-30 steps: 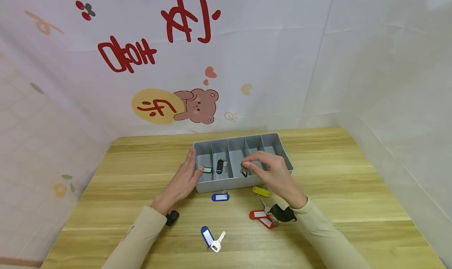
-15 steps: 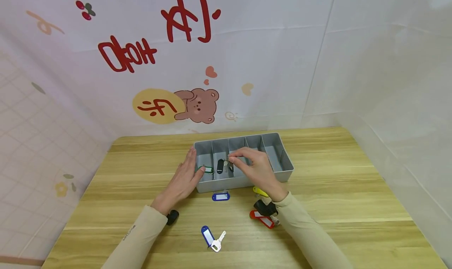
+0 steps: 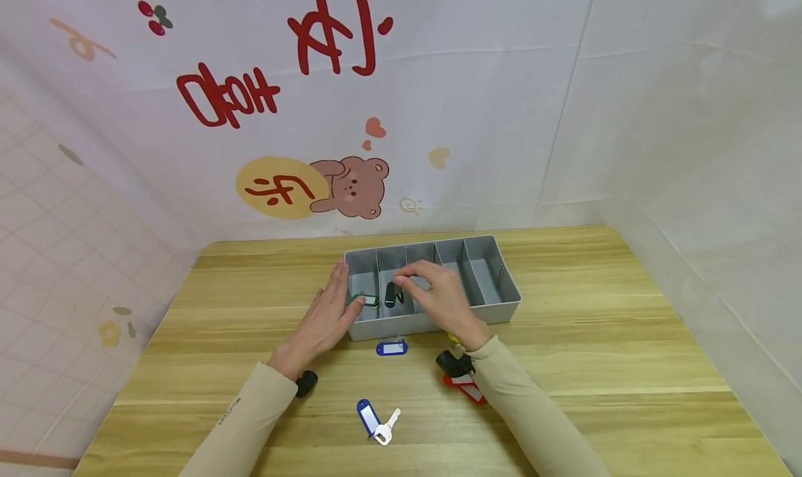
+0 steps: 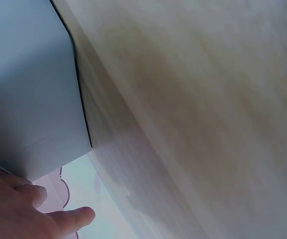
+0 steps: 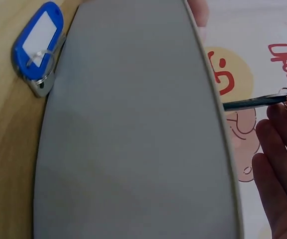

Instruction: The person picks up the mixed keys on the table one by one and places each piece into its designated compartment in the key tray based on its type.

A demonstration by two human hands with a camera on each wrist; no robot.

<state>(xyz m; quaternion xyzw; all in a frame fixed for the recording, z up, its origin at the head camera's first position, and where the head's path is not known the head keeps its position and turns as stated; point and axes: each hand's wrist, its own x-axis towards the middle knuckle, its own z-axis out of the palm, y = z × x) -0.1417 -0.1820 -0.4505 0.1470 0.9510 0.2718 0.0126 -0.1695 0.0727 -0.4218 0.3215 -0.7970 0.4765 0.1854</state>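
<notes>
A grey compartment tray (image 3: 501, 313) stands on the table. My left hand (image 3: 322, 317) rests against its left end with fingers extended, the thumb over the front rim. In the leftmost compartment lies a green key tag (image 3: 368, 300), partly covered by that thumb. The second compartment holds a black key tag (image 3: 390, 294). Just above it, my right hand (image 3: 435, 292) pinches another dark key tag (image 3: 401, 295) by its ring between thumb and fingertips. In the right wrist view this held tag (image 5: 255, 102) hangs partly behind the tray's front wall; its key is hard to make out.
A blue key tag (image 3: 391, 348) lies against the tray's front. Nearer is another blue tag (image 3: 368, 417) with a silver key (image 3: 386, 429). Red key tags (image 3: 466, 388) and a yellow tag (image 3: 452, 338) are partly hidden under my right wrist. A printed cloth (image 3: 501, 115) hangs behind the table.
My right hand has carried the dark key tag leftward from above the middle compartment to above the second one, and lowered it slightly. The left hand stays at the tray's end.
</notes>
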